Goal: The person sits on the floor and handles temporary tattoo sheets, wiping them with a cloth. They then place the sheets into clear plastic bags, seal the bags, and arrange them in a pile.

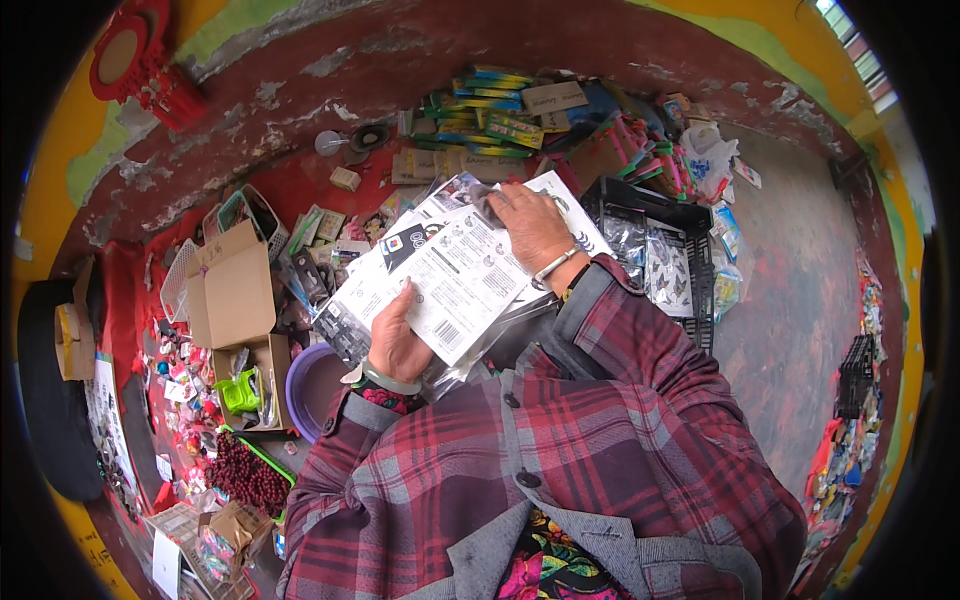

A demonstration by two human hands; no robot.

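A fanned stack of white printed sheets (455, 290), some in clear plastic sleeves, is held in front of my chest. My left hand (395, 342) grips its near left edge, thumb on top of the front sheet; the fingers beneath are hidden. At the upper edge, my right hand (538, 232) presses a crumpled grey cloth (484, 204) onto the sheets, its fingers bent over it. A white sheet with black shapes (565, 200) sticks out beyond the right hand. Darker printed packs (345, 330) show under the stack at the left.
On the right stands a black crate (703, 270) of bagged sheets. Colourful boxes (490, 105) are piled by the wall. An open cardboard box (235, 300), a purple tub (315, 385) and a green-edged basket (250, 475) of dark red beads are on the left.
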